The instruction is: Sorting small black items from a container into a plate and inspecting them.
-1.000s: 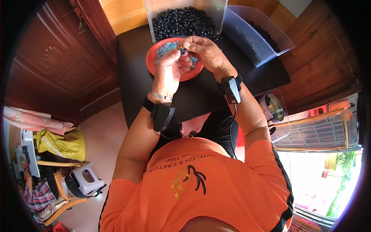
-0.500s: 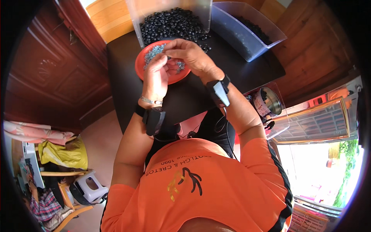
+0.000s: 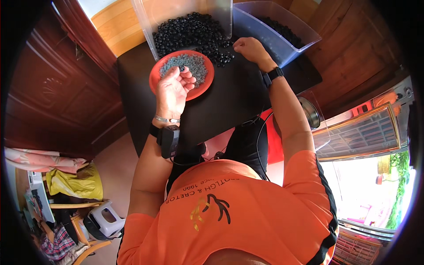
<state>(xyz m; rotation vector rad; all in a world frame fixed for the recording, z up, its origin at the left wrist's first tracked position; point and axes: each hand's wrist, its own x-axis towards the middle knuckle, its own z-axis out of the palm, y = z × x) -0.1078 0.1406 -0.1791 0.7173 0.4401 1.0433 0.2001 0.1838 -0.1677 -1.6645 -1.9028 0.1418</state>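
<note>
A small round black part (image 3: 181,68) is pinched between the thumb and fingers of my left hand (image 3: 173,88). That hand is palm up over the near edge of a red round plate (image 3: 154,79). Heaped in the plate are many tiny silvery-grey pieces (image 3: 195,66). To the right, my right hand (image 3: 252,50) is closed with its fingertips together, beside the edge of a pile of small black round parts (image 3: 192,34). Whether anything sits between those fingertips is hidden.
The black pile spills from a clear plastic bin (image 3: 228,17) onto the dark table (image 3: 221,104). A bluish clear bin (image 3: 293,55) at the far right holds more black parts. Beside my right arm stands a round metal tin (image 3: 310,112). A person sits at the lower left.
My right hand has left my left hand and moved right, past the plate to the black pile's edge. My left hand stays over the plate, still holding a black part.
</note>
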